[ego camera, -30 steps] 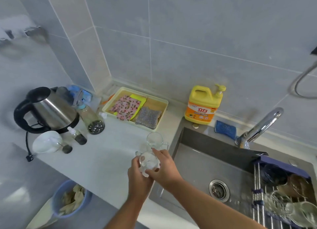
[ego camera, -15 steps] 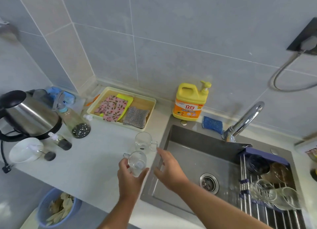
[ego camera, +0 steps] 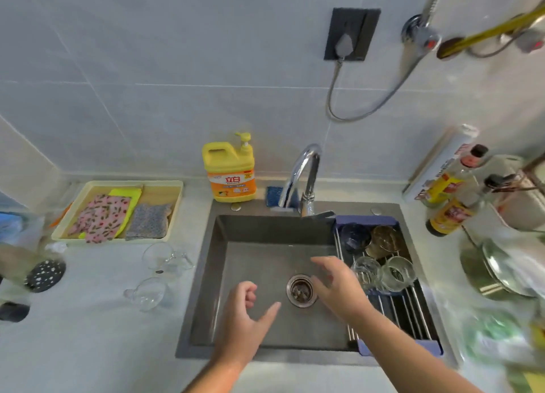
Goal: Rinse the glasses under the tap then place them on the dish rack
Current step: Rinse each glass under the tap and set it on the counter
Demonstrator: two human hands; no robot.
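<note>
Both grips are empty: the left hand (ego camera: pixel 244 313), loosely curled, and the right hand (ego camera: pixel 336 283), fingers spread, hover over the sink (ego camera: pixel 265 230). Two glasses (ego camera: pixel 159 257) stand on the worktop (ego camera: pixel 97 348), seemingly unrinsed; others already fill the dish rack (ego camera: pixel 413 313). Blur smears the right edge, and no water shows at the tap (ego camera: pixel 303 171).

Yellow detergent bottle (ego camera: pixel 229 171) behind sink; cloths in tray (ego camera: pixel 174 208) left.
</note>
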